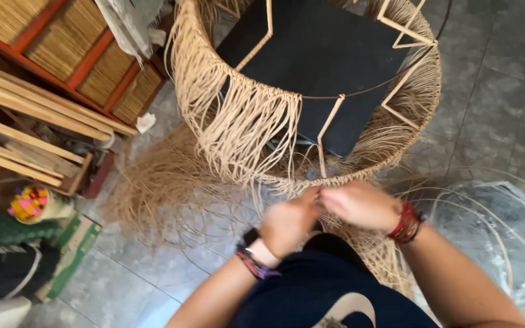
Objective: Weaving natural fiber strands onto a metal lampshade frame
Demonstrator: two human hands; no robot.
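Two hands — left hand (287,225) and right hand (360,205), fingers curled shut and pinching straw strands (244,130) — meet at the lower rim of one round woven basket frame (311,91) on the tiled floor (487,91).

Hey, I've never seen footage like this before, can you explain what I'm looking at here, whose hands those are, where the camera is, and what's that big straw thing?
There is one picture, taken by a camera worn on a person's head and looking down, so the two arms coming up from the bottom edge are that person's own. The left hand and the right hand meet at the lower rim of a large round frame wrapped in pale straw-like fibre. Both hands seem to pinch strands there; exactly what the fingers grip is too blurred to tell. Loose fibre hangs in fringes and spreads over the grey tiled floor. A dark panel sits inside the frame. At the left are wooden slats and woven panels in red frames. A clear plastic bag lies at the right.
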